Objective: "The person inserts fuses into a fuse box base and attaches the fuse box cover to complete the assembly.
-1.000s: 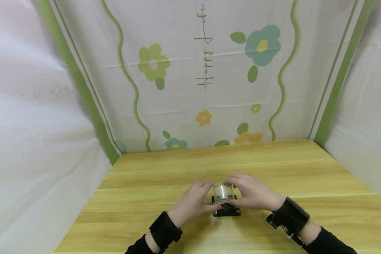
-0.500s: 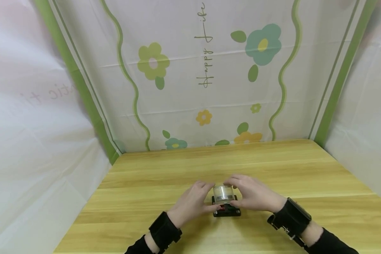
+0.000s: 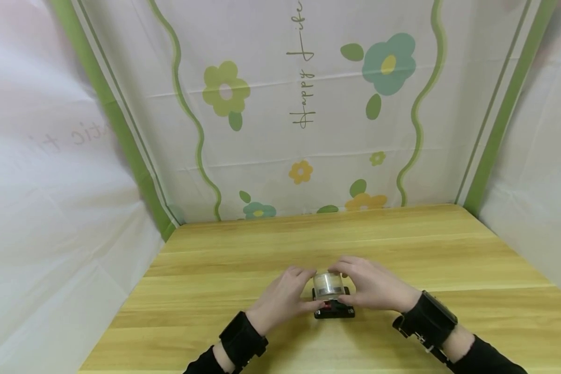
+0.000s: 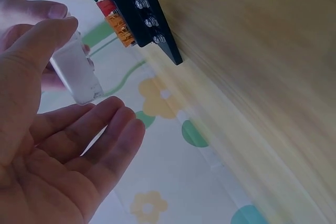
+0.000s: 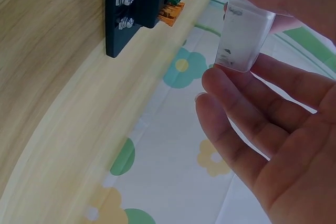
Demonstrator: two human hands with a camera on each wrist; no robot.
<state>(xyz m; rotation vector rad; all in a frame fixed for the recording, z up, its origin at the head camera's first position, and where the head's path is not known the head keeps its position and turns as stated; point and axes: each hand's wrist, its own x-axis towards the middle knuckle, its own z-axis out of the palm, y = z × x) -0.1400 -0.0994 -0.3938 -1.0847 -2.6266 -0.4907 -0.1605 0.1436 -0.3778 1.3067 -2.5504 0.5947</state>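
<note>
A clear plastic cover is held up between both hands, apart from the black fuse block beneath it. My left hand has its thumb and fingertips at the cover's left side. At the right side, my right hand grips it between thumb and fingers. The right wrist view shows the cover as a frosty box shape with small dark specks. On the fuse block, the left wrist view shows green, red and orange fuses and a row of metal screws along the base. The hands hide part of the block.
The block sits on a wood-grain table. Behind it hangs a white cloth printed with flowers and green lines. White cloth walls flank the table on both sides. A black strap wraps each wrist.
Both hands stay almost still on the cover. Only a very slight shift of the whole head view shows.
</note>
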